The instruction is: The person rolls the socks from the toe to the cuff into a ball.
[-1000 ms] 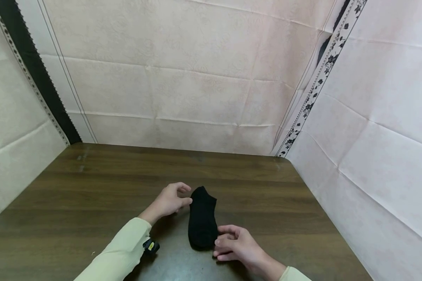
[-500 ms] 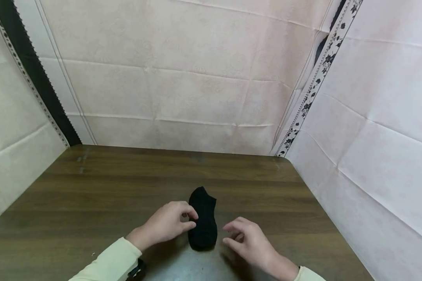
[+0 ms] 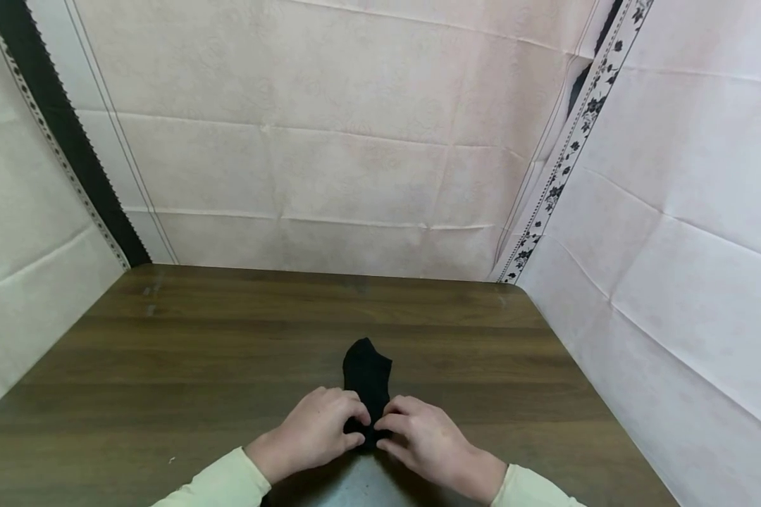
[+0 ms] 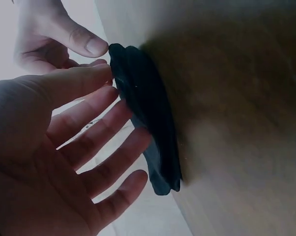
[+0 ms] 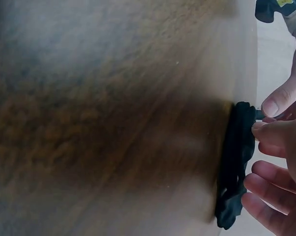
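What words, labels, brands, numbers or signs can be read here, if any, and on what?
Readable text: none.
Yellow patch on the dark wrist-worn device: cut off and too small to read; I cannot tell whether it bears writing.
Black sock: no lettering shows.
Cloth border: a dark floral pattern, not writing.

The head view looks forward and down from above the near side of the black sock point(image 3: 367, 370), far enough back to take in the table point(image 3: 228, 345) around it and cloth walls point(image 3: 355, 176) beyond it. The left wrist view, turned sideways, faces the sock closely from its left, across the left hand point(image 3: 317, 428); the right wrist view, also sideways, does so from its right, past the right hand point(image 3: 428, 442). All three share the sock and both hands.
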`<act>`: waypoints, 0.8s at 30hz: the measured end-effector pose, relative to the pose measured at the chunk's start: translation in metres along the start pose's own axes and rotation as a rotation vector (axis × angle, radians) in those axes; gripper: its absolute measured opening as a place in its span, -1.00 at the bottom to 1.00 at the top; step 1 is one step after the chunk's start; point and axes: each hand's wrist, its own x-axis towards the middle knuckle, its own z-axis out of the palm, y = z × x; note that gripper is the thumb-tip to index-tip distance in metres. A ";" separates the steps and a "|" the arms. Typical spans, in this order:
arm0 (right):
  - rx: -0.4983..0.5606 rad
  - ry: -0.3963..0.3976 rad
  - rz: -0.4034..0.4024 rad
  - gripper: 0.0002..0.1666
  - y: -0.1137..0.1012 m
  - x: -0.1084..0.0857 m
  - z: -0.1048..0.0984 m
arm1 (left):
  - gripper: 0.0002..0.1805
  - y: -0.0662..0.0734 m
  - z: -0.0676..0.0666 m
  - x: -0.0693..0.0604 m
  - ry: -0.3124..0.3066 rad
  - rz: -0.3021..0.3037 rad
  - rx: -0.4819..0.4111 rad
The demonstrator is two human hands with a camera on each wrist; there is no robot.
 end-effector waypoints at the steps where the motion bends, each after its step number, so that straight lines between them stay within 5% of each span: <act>1: 0.002 -0.008 0.001 -0.82 0.000 0.000 0.001 | -0.89 0.000 0.001 0.000 -0.001 -0.002 0.003; 14: -0.001 -0.071 0.012 -0.81 0.002 -0.001 0.011 | -0.88 -0.002 0.011 0.002 -0.101 -0.078 -0.011; 24: -0.008 -0.075 0.030 -0.82 0.001 -0.003 0.016 | -0.81 -0.003 0.016 0.002 -0.097 -0.088 -0.039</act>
